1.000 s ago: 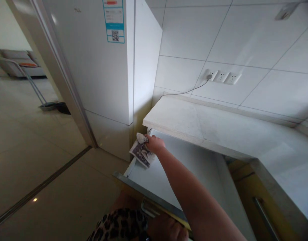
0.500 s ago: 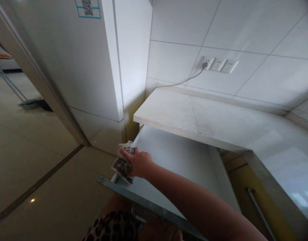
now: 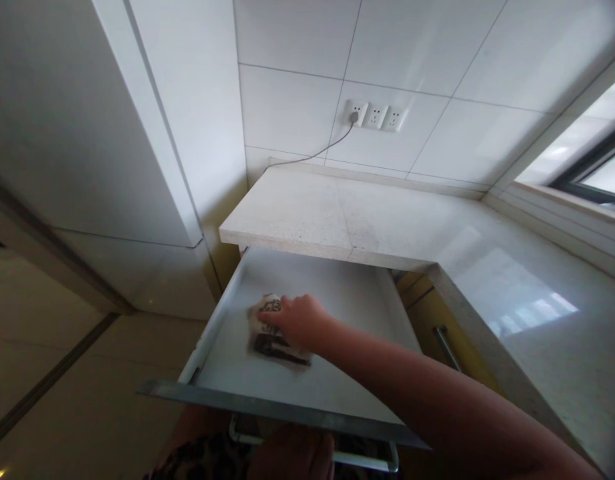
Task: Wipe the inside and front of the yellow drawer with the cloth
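Note:
A patterned cloth, white and dark brown and slightly blurred, lies under my right hand inside the pulled-out drawer. The fingers press it against the white drawer bottom, toward the left side. Below the drawer's front edge, my left hand is closed around the drawer handle, a pale metal bar. Part of that hand is dark and cut off by the bottom of the view.
Above the drawer runs a pale stone countertop that turns toward me on the right. A yellow cabinet front with a metal handle stands beneath it. Wall sockets hold a plugged-in cable. A tall white cabinet rises at left.
My right hand and the cloth have gone from the drawer's left side wall down onto its bottom. The view has turned right, bringing in a window. More of the drawer handle shows.

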`<state>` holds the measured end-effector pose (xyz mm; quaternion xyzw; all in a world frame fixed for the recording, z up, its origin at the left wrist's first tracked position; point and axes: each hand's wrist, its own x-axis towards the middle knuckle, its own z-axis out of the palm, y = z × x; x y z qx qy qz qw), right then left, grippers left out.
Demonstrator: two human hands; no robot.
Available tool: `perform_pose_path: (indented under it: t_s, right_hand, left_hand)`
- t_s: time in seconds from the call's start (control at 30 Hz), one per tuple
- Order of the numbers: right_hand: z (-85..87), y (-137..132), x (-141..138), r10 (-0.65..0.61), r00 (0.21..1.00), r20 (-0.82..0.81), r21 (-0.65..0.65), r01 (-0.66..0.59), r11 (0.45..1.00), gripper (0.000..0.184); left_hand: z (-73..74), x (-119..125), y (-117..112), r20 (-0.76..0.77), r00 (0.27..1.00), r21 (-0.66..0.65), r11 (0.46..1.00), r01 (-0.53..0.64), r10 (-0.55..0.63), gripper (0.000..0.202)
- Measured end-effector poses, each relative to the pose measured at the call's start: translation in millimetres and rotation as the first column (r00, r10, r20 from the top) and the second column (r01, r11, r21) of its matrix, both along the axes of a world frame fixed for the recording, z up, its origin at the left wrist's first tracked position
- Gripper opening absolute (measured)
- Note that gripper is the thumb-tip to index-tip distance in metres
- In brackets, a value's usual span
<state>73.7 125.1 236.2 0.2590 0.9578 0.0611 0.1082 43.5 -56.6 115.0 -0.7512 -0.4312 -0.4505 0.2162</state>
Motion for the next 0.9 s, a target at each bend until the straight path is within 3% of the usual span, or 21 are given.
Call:
perform_pose_path:
  t_s: [0.07, 0.17, 0.27, 0.37, 0.43, 0.5, 0.63, 0.73, 0.83, 0.9]
  right_hand:
    - [2.7, 13, 47, -0.143, 0.986, 0.09, 0.009, 0.142, 0.99, 0.055]
    - [5.1, 42, 127, -0.4, 0.901, 0.17, 0.078, 0.393, 0.916, 0.059]
    - [8.2, 67, 203, -0.619, 0.761, 0.194, 0.177, 0.593, 0.785, 0.062]
    - [9.5, 77, 246, -0.761, 0.643, 0.092, 0.218, 0.732, 0.645, 0.06]
    - [7.8, 74, 251, -0.802, 0.594, 0.068, 0.16, 0.787, 0.596, 0.06]
    - [4.9, 64, 242, -0.81, 0.576, 0.108, 0.06, 0.81, 0.584, 0.061]
    - [2.0, 27, 224, -0.719, 0.647, 0.254, -0.092, 0.756, 0.648, 0.051]
    - [3.2, 1, 228, -0.594, 0.704, 0.389, -0.194, 0.693, 0.694, 0.047]
    - [4.0, -4, 239, -0.584, 0.707, 0.399, -0.199, 0.689, 0.697, 0.055]
    - [3.0, 5, 244, -0.658, 0.682, 0.32, -0.111, 0.716, 0.689, 0.058]
  left_hand:
    - [0.3, -3, -3, -0.03, 1.0, -0.038, 0.999, 0.006, -0.007, 0.018]
    - [2.3, -8, -7, -0.086, 0.995, -0.116, 0.993, 0.033, -0.044, 0.018]
    - [5.6, -11, -10, -0.102, 0.993, -0.186, 0.981, 0.047, -0.067, 0.021]
    - [8.1, -12, -10, -0.089, 0.994, -0.195, 0.98, 0.049, -0.067, 0.024]
    - [8.8, -12, -8, -0.078, 0.995, -0.185, 0.982, 0.047, -0.062, 0.025]
    - [9.1, -13, -6, -0.065, 0.996, -0.172, 0.984, 0.052, -0.064, 0.025]
    - [10.9, -17, -3, -0.089, 0.993, -0.161, 0.985, 0.069, -0.084, 0.024]
    - [12.1, -19, -3, -0.113, 0.989, -0.169, 0.983, 0.078, -0.098, 0.023]
    - [12.5, -18, -5, -0.098, 0.99, -0.191, 0.978, 0.085, -0.105, 0.021]
    - [13.1, -18, -7, -0.09, 0.99, -0.22, 0.972, 0.087, -0.109, 0.02]
